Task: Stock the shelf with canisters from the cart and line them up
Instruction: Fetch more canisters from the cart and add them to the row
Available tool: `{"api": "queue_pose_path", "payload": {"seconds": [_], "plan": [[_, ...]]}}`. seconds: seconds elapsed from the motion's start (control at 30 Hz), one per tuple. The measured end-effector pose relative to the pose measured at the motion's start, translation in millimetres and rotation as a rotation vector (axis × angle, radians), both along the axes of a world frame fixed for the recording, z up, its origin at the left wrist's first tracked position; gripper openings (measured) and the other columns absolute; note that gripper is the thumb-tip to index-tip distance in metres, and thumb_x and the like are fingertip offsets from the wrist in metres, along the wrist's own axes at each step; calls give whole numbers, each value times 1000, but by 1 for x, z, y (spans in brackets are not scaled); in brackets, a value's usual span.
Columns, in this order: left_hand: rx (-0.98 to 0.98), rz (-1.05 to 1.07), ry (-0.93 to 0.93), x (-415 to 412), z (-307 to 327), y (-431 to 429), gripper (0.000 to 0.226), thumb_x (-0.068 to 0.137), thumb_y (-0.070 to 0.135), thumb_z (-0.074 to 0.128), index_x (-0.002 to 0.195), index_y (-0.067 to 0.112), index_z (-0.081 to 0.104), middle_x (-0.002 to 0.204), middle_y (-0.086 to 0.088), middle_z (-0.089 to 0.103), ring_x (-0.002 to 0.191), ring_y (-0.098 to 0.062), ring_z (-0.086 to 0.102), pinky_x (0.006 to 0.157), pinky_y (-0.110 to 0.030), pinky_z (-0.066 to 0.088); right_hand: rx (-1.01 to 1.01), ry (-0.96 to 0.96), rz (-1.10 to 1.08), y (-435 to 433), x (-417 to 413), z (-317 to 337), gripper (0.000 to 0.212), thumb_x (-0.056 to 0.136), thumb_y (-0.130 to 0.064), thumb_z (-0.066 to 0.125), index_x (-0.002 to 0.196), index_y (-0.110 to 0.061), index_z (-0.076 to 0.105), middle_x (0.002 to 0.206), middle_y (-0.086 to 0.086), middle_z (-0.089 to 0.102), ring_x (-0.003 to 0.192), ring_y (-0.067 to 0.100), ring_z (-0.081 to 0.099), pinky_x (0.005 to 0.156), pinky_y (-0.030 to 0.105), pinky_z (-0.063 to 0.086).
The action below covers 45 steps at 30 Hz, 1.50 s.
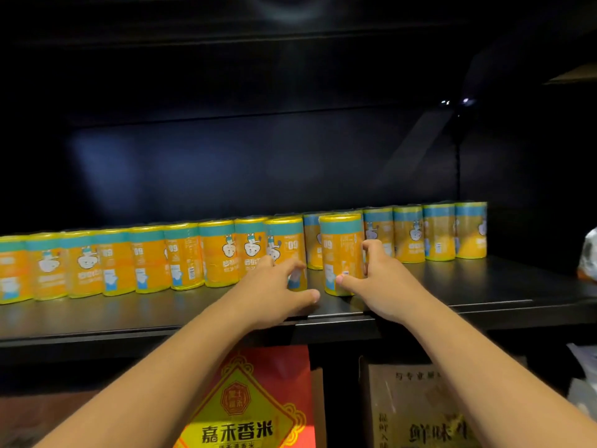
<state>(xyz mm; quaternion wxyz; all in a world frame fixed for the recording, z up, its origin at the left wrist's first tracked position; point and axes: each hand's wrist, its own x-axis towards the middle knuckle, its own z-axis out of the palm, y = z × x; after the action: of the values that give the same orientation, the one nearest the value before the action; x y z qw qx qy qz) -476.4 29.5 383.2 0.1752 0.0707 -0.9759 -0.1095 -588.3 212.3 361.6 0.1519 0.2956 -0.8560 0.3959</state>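
One canister (341,247), orange with a green band on top, stands upright on the black shelf (452,286), near its front edge. It stands a little in front of the cans behind it. The right hand (384,282) grasps it low on the body: the thumb presses on the front of the label and the other fingers (371,248) curl round the right side. The right forearm comes up from the lower right corner and the wrist lies over the shelf edge.

Just to the left, with a small gap, stands a second canister (286,240). The left hand (274,292) reaches to it with fingers nearly straight and released, the tips touching its lower front. The thumb is spread to the right, low over the shelf. The left forearm comes up from the lower left.

The row of canisters (151,257) goes on to the left side by side, all upright, and more cans of the same kind stand further back on the right.

Under the shelf are a red bag (252,399) with a yellow diamond label and a cardboard box (420,399).
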Motion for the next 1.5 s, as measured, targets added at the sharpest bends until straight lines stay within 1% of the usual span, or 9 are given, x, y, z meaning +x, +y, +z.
{"api": "queue_pose_path", "payload": {"seconds": [0.13, 0.27, 0.47, 0.6, 0.73, 0.83, 1.0, 1.33, 1.5], "plan": [[-18, 27, -102, -31, 7, -8, 76, 88, 66, 60, 153, 41, 30, 156, -8, 27, 134, -29, 46, 110, -40, 41, -1, -4, -13, 2, -2, -1, 69, 88, -50, 73, 142, -26, 36, 131, -5, 63, 110, 15, 64, 93, 33, 55], [-65, 73, -124, -54, 9, -17, 74, 92, 62, 57, 156, 42, 25, 160, -7, 23, 139, -31, 40, 112, -43, 40, -2, -12, -15, 3, -2, -2, 71, 87, -51, 73, 142, -25, 37, 129, -4, 65, 110, 16, 64, 92, 34, 54], [-91, 37, -265, -38, 9, -27, 83, 91, 74, 45, 160, 34, 19, 168, -5, 13, 151, -30, 24, 121, -46, 25, 42, -34, -4, 5, 5, 4, 67, 91, -46, 71, 144, -24, 35, 117, -11, 56, 99, 8, 54, 78, 20, 45], [-66, -102, -279, 7, 1, -53, 74, 90, 77, 36, 150, 34, 43, 150, 9, 46, 137, -16, 43, 116, -39, 33, 109, -75, -10, -1, 4, 11, 64, 92, -45, 69, 143, -24, 36, 115, -11, 57, 102, 11, 57, 83, 24, 47], [-124, -10, -112, 23, -19, -54, 61, 94, 76, 29, 144, 46, 45, 145, 18, 48, 137, -12, 41, 111, -43, 33, 270, -55, -92, -24, -7, 25, 68, 88, -53, 71, 140, -21, 40, 131, 0, 63, 113, 21, 62, 97, 39, 53], [-138, 8, -86, 23, -20, -49, 58, 94, 74, 28, 141, 46, 46, 144, 15, 49, 134, -14, 43, 107, -43, 35, 320, -86, -154, -48, -14, 35, 75, 86, -53, 74, 141, -16, 39, 134, 4, 59, 116, 25, 59, 93, 37, 53], [-120, -13, -80, 24, -22, -56, 59, 93, 76, 27, 140, 46, 47, 143, 16, 51, 131, -13, 45, 107, -42, 36, 306, -168, -259, -76, -28, 45, 99, 86, -46, 77, 153, -2, 19, 140, 13, 53, 121, 30, 56, 86, 35, 50], [-107, -4, -14, 21, -22, -54, 54, 94, 72, 31, 134, 43, 53, 134, 16, 56, 125, -14, 48, 104, -43, 37, 357, -137, -316, -91, -46, 44, 104, 79, -55, 80, 152, -10, 20, 141, 10, 52, 123, 32, 56, 101, 47, 52], [-63, -7, -10, 24, -21, -55, 50, 95, 70, 35, 131, 42, 56, 130, 17, 59, 121, -14, 53, 103, -43, 37, 445, -87, -338, -84, -35, 41, 95, 84, -63, 70, 150, -9, 26, 143, 14, 51, 126, 32, 55, 97, 41, 52]]}}
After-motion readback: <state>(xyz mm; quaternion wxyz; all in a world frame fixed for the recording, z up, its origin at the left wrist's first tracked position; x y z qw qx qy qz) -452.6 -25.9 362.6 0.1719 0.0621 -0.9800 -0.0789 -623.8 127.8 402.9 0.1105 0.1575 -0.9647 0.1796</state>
